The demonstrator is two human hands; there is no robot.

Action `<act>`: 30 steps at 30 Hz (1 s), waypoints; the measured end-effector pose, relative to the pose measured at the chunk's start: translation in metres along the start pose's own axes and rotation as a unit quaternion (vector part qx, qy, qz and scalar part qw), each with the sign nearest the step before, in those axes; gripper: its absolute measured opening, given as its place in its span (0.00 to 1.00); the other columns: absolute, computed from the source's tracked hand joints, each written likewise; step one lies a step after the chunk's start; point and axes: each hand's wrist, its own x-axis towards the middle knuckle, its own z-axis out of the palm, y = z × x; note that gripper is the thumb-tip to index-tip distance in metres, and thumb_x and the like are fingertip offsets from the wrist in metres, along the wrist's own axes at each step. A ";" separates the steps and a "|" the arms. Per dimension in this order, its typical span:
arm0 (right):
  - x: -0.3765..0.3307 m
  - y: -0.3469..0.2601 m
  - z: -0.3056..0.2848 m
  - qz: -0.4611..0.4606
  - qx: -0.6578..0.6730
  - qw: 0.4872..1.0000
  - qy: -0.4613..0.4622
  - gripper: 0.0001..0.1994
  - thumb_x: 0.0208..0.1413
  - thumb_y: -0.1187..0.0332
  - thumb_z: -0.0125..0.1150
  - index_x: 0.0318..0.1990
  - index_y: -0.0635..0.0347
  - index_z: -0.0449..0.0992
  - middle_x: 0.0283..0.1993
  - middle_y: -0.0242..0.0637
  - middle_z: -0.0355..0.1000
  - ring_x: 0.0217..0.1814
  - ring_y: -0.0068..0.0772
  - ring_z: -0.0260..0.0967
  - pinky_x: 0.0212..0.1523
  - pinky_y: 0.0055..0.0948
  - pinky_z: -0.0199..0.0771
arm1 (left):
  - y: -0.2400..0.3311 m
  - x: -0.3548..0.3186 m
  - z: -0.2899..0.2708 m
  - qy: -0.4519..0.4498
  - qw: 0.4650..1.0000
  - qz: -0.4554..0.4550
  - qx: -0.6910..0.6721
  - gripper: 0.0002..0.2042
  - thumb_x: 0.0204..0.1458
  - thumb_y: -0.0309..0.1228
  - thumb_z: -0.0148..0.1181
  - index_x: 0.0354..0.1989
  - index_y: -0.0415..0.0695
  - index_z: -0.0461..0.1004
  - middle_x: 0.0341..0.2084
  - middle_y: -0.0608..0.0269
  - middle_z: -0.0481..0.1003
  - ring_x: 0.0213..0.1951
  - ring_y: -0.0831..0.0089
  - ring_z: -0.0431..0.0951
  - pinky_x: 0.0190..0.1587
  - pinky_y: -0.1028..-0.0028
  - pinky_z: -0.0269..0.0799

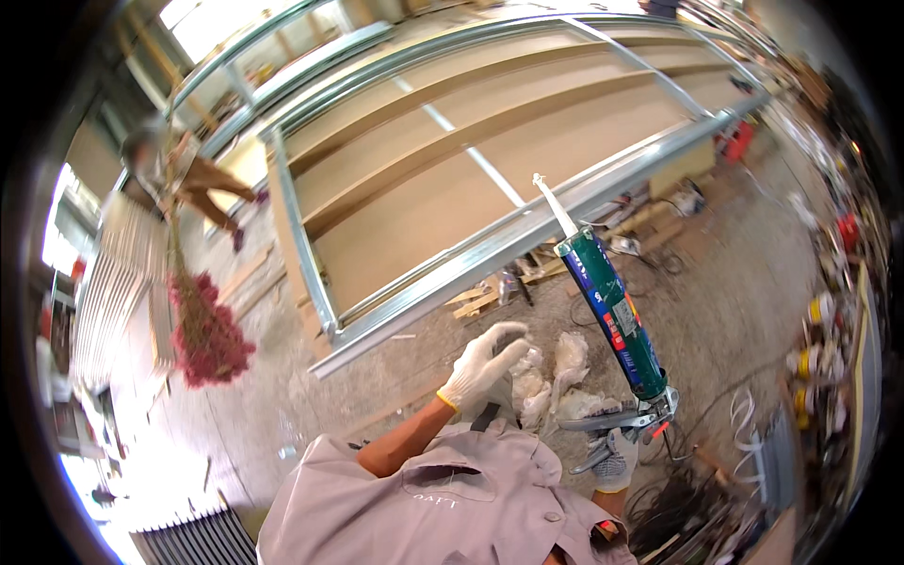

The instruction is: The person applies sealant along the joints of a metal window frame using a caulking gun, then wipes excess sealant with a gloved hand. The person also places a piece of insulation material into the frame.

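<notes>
My right hand (617,460), in a grey and white work glove, grips the handle of a caulking gun (650,414). A green sealant cartridge (612,311) sits in the gun, its white nozzle (556,204) pointing up and away from me, close to the near rail of a metal frame (452,275). My left hand (485,363), gloved in white with a yellow cuff, is raised in front of my body. Its fingers are apart and curved, with nothing in them. Brown boards (405,235) and lengthwise strips fill the frame.
Crumpled clear plastic (556,377) lies on the floor below my hands. A person (193,174) stands at the far left, near a hanging bunch of reddish dried plants (207,330). Stacked panels (127,282) line the left; cables (659,508) and buckets (819,363) are on the right.
</notes>
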 end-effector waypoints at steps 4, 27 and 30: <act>0.074 -0.030 0.024 0.073 -0.072 0.993 -0.059 0.22 0.65 0.72 0.63 0.65 0.59 0.70 0.57 0.46 0.78 0.54 0.43 0.79 0.56 0.46 0.82 | 0.016 0.055 -0.021 0.024 0.968 0.123 -0.217 0.43 0.63 0.59 0.62 0.72 0.33 0.58 0.66 0.46 0.68 0.67 0.59 0.71 0.72 0.58 0.65; 0.355 0.123 0.371 0.387 -0.186 0.845 -0.319 0.26 0.70 0.79 0.53 0.73 0.69 0.60 0.65 0.58 0.72 0.67 0.54 0.74 0.70 0.49 0.76 | -0.031 0.207 -0.294 0.400 0.679 0.123 -0.603 0.27 0.66 0.52 0.61 0.59 0.41 0.66 0.51 0.47 0.77 0.55 0.51 0.80 0.62 0.54 0.80; 0.361 0.126 0.374 0.390 -0.183 0.841 -0.328 0.25 0.70 0.80 0.52 0.73 0.67 0.61 0.65 0.58 0.72 0.67 0.55 0.74 0.70 0.50 0.76 | -0.031 0.209 -0.297 0.394 0.676 0.129 -0.609 0.27 0.65 0.51 0.62 0.59 0.41 0.66 0.50 0.47 0.77 0.55 0.52 0.80 0.63 0.55 0.79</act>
